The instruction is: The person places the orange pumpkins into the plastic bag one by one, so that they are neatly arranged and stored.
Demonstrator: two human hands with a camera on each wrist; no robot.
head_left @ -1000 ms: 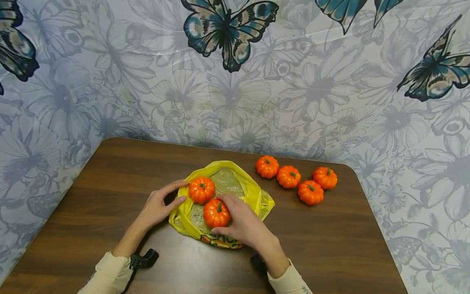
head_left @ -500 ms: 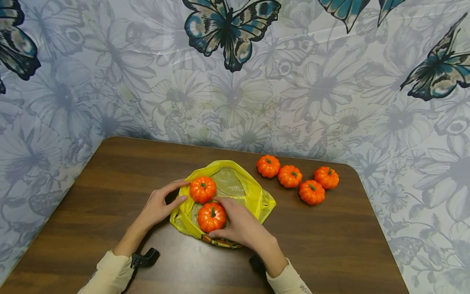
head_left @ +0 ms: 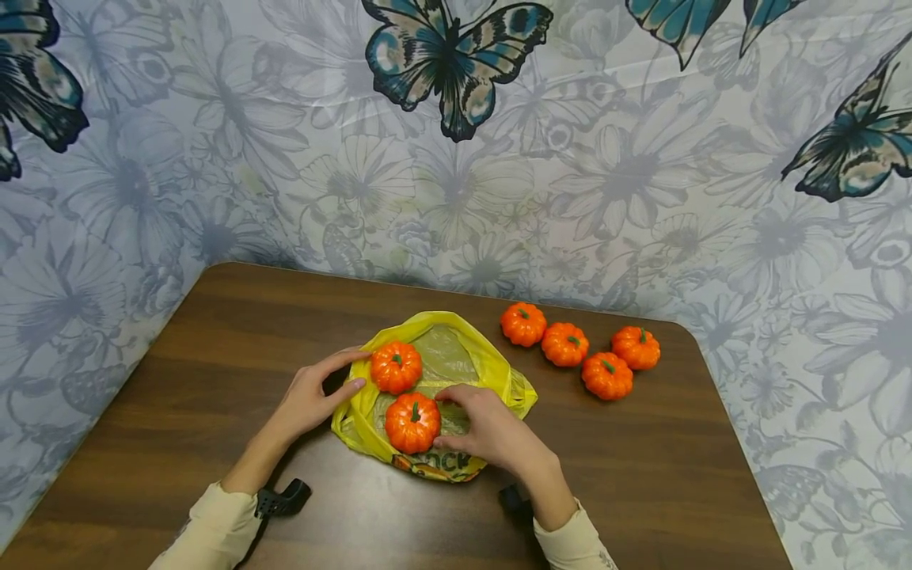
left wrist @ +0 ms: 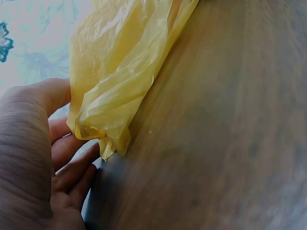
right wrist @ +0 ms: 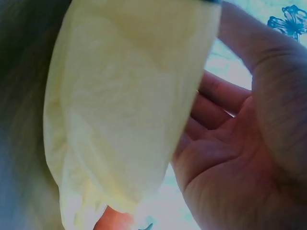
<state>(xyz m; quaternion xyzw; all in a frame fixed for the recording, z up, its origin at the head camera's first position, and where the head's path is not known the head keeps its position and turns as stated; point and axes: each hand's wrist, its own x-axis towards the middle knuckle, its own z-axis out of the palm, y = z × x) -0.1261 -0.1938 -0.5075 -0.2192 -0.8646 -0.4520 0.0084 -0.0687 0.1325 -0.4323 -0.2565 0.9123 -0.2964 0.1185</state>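
Backdrop: pale grey-blue fabric sheet with flower print and teal-black butterflies (head_left: 459, 63), behind the desk's far edge. Desk: brown wood-grain top with rounded far corners (head_left: 249, 332).

Bag: crinkled yellow translucent plastic bag (head_left: 492, 360), around mid-desk, mouth up, rim spread wide.

Bare left hand (head_left: 308, 400), cream sleeve: at bag's left side, thumb and index apart, fingers relaxed against the plastic. Grip part-spread; can't tell if any plastic is pinched. Bare right hand (head_left: 492, 427), also cream-sleeved: over bag's right half, grip parted, fingers bent slightly, nothing held. Fingertips just right of the near pumpkin; contact unclear.

Glossy orange ribbed pumpkins, green stems, six total. Two inside the bag rim, left half: near pumpkin (head_left: 412, 423), far pumpkin (head_left: 396, 367), side by side near-to-far. Other four pumpkins (head_left: 607, 376) loose on desk, far right.

Black wrist device (head_left: 283, 500) at left cuff, another at right.

Writing: dark lettering (head_left: 456, 461) beside an orange print on bag's near edge. Creased and small, can't read it.
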